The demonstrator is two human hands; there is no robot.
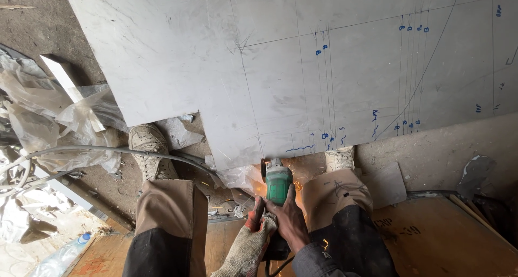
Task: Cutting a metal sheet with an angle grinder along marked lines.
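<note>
Both arms come up from the bottom edge between the knees, close together and pointing forward toward the sheet. The right hand is bare, dark sleeve at the wrist, fingers wrapped down tight over the back of the grinder. The left hand wears a worn knit glove with reddish fingertips and is closed around the grinder's handle end right beside the right hand, so the two hands are touching, both clamped on the same tool.

The grinder is green, nose pointing away from the person, its front end right up against the near edge of the big grey metal sheet, by a scribed line. A few orange sparks show around it and over the trousers.

The sheet lies flat on the floor with pencil lines and blue pen marks on it. A shoe sits left of the grinder at the sheet's notch; the other shoe is just right of it. A grey cable runs across the left shoe, crumpled plastic film lies further left, and a plastic bottle is at the bottom left.
</note>
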